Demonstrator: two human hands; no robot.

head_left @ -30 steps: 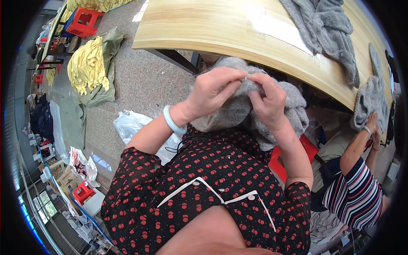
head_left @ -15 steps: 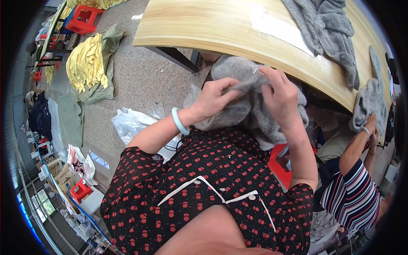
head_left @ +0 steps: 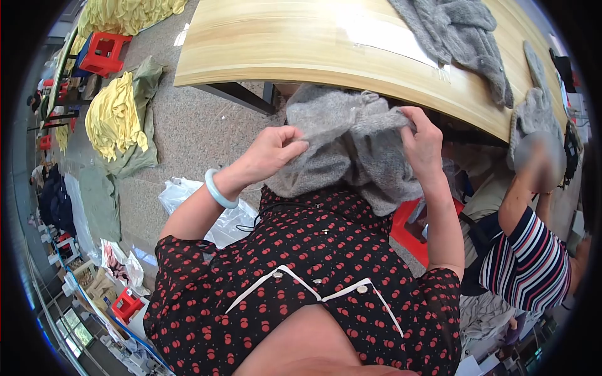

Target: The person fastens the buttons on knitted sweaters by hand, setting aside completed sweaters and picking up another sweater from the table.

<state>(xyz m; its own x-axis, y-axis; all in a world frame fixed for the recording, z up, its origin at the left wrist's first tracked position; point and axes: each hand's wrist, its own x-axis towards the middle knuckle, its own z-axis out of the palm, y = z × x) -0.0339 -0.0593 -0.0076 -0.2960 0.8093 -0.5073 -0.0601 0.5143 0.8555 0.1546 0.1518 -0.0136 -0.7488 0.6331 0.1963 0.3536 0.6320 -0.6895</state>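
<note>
A fuzzy grey knitted garment (head_left: 326, 164) lies bunched in my lap, partly against the table edge. My left hand (head_left: 276, 150), a pale bangle (head_left: 221, 190) on its wrist, pinches one edge of the knit between thumb and fingers. Over on the right, my right hand (head_left: 422, 143) grips another part of the same garment near the table. The stretch of fabric between the two hands is drawn out sideways. Folds hide the garment's full shape, so I cannot tell which part each hand holds.
A wooden table (head_left: 263, 47) carries another grey knit garment (head_left: 461, 37). On my right sits a person in a striped top (head_left: 530, 263), one hand blurred at grey knitwear. Yellow cloth (head_left: 117, 116), a plastic bag (head_left: 216, 219) and a red stool (head_left: 103, 53) are on the floor.
My hands have moved apart, the left one down and to the left, spreading the knit between them. The view has shifted slightly.
</note>
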